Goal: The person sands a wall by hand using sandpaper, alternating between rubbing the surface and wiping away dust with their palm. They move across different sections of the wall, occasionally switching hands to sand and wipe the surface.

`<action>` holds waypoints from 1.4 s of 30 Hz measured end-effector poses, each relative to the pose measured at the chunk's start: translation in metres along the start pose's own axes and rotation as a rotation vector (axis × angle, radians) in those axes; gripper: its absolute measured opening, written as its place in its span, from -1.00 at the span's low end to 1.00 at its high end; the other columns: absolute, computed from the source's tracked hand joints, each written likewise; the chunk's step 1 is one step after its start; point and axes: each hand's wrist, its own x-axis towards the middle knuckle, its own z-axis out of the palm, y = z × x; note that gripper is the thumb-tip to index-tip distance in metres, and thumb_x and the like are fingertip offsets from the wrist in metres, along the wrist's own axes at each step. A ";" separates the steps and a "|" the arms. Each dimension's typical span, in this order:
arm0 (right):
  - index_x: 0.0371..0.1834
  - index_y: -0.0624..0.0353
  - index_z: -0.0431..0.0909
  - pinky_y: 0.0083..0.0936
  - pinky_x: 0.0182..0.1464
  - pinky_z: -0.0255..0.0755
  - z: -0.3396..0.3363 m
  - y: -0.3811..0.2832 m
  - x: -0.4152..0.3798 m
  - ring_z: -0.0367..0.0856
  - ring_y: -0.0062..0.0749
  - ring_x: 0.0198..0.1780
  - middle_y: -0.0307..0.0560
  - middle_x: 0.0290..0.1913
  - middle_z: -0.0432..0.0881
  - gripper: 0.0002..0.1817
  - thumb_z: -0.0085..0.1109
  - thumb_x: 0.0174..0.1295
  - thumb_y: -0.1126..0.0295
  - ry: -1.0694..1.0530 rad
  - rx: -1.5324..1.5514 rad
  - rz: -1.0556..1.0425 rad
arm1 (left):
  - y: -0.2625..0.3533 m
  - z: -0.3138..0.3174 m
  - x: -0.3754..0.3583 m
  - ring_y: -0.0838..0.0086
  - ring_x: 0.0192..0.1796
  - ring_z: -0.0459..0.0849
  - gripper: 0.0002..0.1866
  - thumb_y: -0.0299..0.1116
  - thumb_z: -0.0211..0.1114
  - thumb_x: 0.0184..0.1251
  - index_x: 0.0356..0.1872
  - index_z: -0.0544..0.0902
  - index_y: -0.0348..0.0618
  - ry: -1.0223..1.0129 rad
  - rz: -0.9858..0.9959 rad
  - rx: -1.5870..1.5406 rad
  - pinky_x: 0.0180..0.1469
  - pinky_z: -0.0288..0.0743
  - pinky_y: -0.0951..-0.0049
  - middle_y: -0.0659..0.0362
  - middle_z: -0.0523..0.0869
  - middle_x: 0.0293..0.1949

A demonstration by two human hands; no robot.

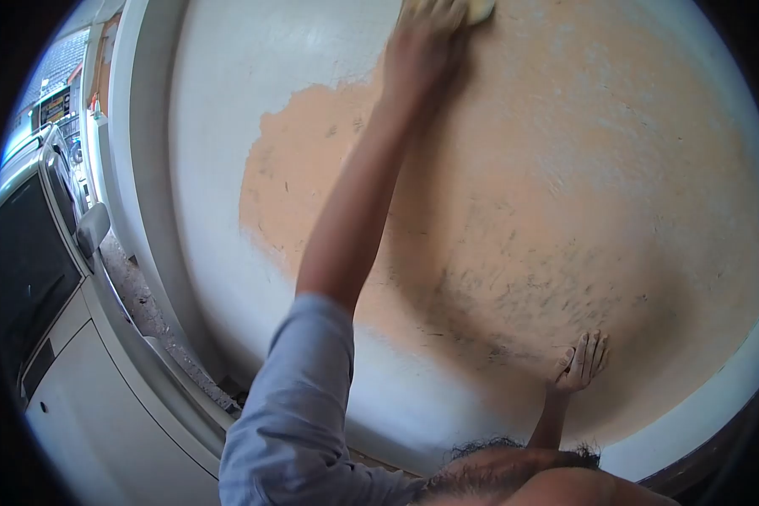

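My left hand (426, 51), slightly blurred, reaches to the top of the view at the end of a grey-sleeved arm. Its fingers are closed over a pale yellow pad (481, 10), partly cut off by the frame edge and pressed close to the wall. A large tan patch (514, 194) covers much of the white wall (219, 93), with dark scuffs and whitish streaks on it. Low on this patch, my right hand (584, 363) lies flat with fingers stretched out. Pale dust coats its fingers, and nothing shows in it.
At the left stands a light-coloured vehicle (101, 413) with a side mirror (93, 229), parked close by. A white pillar edge (139, 160) borders the wall. Between vehicle and wall runs a narrow strip of rough ground (143, 304).
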 end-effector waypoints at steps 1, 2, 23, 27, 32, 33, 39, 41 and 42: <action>0.14 0.39 0.56 0.15 0.43 0.05 0.000 0.000 0.000 0.36 0.21 0.39 0.23 0.26 0.53 -0.59 -0.12 0.42 0.34 0.001 0.001 0.003 | -0.013 0.015 -0.056 0.08 0.31 0.51 -0.60 -0.41 0.22 0.25 0.15 0.62 -0.10 0.191 0.066 -0.067 0.37 0.34 0.09 -0.05 0.60 0.21; 0.14 0.39 0.56 0.15 0.43 0.05 0.000 0.001 0.001 0.36 0.21 0.39 0.22 0.26 0.53 -0.59 -0.11 0.42 0.34 0.003 0.005 -0.006 | -0.009 0.008 -0.111 0.06 0.31 0.52 -0.63 -0.48 0.20 0.27 0.11 0.66 -0.11 0.195 0.102 0.010 0.41 0.28 0.06 -0.05 0.62 0.18; 0.16 0.33 0.58 0.03 0.44 0.09 0.006 -0.012 0.005 0.42 0.13 0.36 0.16 0.26 0.55 -0.60 -0.11 0.44 0.32 0.047 0.008 0.012 | -0.008 -0.015 -0.450 -0.01 0.33 0.50 -0.60 -0.52 0.22 0.15 0.07 0.65 -0.26 -0.093 -0.169 0.011 0.43 0.12 -0.20 -0.07 0.64 0.17; 0.17 0.31 0.58 -0.02 0.41 0.12 0.006 -0.009 0.006 0.44 0.09 0.36 0.13 0.26 0.56 -0.61 -0.08 0.44 0.32 0.067 0.010 -0.006 | -0.017 -0.012 -0.259 0.03 0.31 0.50 -0.46 -0.46 0.30 0.02 0.15 0.59 -0.23 0.091 0.062 -0.010 0.41 0.24 -0.03 -0.02 0.61 0.21; 0.17 0.29 0.58 -0.06 0.40 0.16 0.012 -0.004 0.003 0.45 0.06 0.35 0.09 0.25 0.57 -0.61 -0.07 0.44 0.31 0.075 0.000 -0.023 | 0.002 0.001 -0.206 0.20 0.29 0.55 -0.50 -0.45 0.27 0.11 0.17 0.58 -0.08 0.167 0.044 -0.028 0.36 0.35 0.18 0.09 0.61 0.22; 0.17 0.29 0.59 -0.07 0.40 0.18 0.010 -0.006 0.003 0.46 0.06 0.34 0.08 0.25 0.58 -0.61 -0.08 0.44 0.30 0.085 -0.012 -0.024 | 0.009 0.001 -0.257 0.19 0.31 0.54 -0.49 -0.42 0.32 0.11 0.18 0.58 -0.10 0.096 0.011 -0.037 0.38 0.33 0.14 0.10 0.60 0.24; 0.14 0.29 0.60 -0.08 0.38 0.21 0.012 -0.007 0.004 0.46 0.05 0.34 0.06 0.24 0.58 -0.60 -0.06 0.46 0.26 0.117 0.001 -0.029 | 0.082 -0.007 -0.467 0.06 0.16 0.65 -0.72 -0.41 0.21 0.23 -0.06 0.71 -0.24 -0.131 -0.174 -0.175 0.34 0.35 0.03 0.00 0.72 0.04; 0.15 0.29 0.60 -0.08 0.38 0.21 0.012 -0.005 0.004 0.46 0.05 0.34 0.06 0.24 0.59 -0.59 -0.06 0.46 0.25 0.112 0.018 -0.043 | 0.055 -0.001 -0.387 0.16 0.31 0.55 -0.57 -0.37 0.26 0.23 0.16 0.61 -0.14 -0.130 0.003 -0.152 0.41 0.25 -0.02 0.06 0.62 0.22; 0.15 0.29 0.60 -0.08 0.38 0.21 0.014 -0.006 0.003 0.46 0.04 0.34 0.06 0.24 0.59 -0.59 -0.06 0.46 0.23 0.122 0.021 -0.036 | 0.047 0.002 -0.328 0.17 0.36 0.49 -0.50 -0.34 0.27 0.23 0.24 0.53 -0.12 -0.118 0.035 -0.110 0.44 0.21 -0.02 0.08 0.55 0.30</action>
